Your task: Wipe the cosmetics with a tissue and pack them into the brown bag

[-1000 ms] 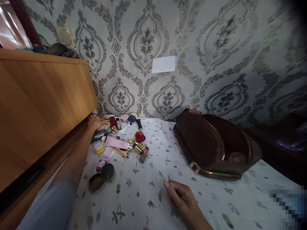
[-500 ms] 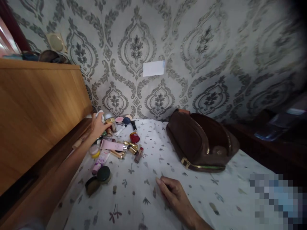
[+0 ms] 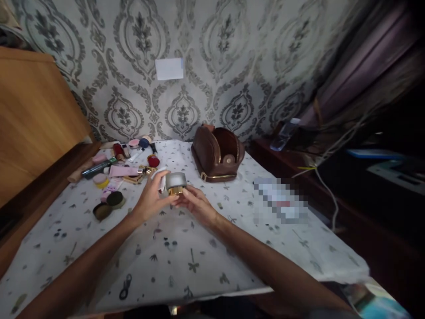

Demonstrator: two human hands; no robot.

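Note:
Both hands meet above the middle of the table around a cosmetic jar (image 3: 175, 180) with a frosted, silvery body and a gold band. My left hand (image 3: 152, 195) grips its left side and also has a crumpled white tissue or cloth (image 3: 161, 176) between the fingers. My right hand (image 3: 199, 204) closes on the lower right of the jar. To the left lie a pink tube (image 3: 123, 171), a red round jar (image 3: 153, 160), gold lipsticks (image 3: 148, 169) and an opened dark round compact (image 3: 115, 200). An open brown toiletry bag (image 3: 209, 155) stands behind the hands, to the right.
A patterned white cloth (image 3: 172, 266) covers the table. A wooden cabinet (image 3: 40, 97) borders the left side. At the right are a clear bottle (image 3: 285, 134), loose cables (image 3: 332, 195) and a blurred-out flat item (image 3: 282, 201). The papered wall (image 3: 199, 40) rises behind.
My left hand has brought the jar and white tissue or cloth from the cosmetics pile to the table's middle. My right hand has come up to the jar. The view has swung right.

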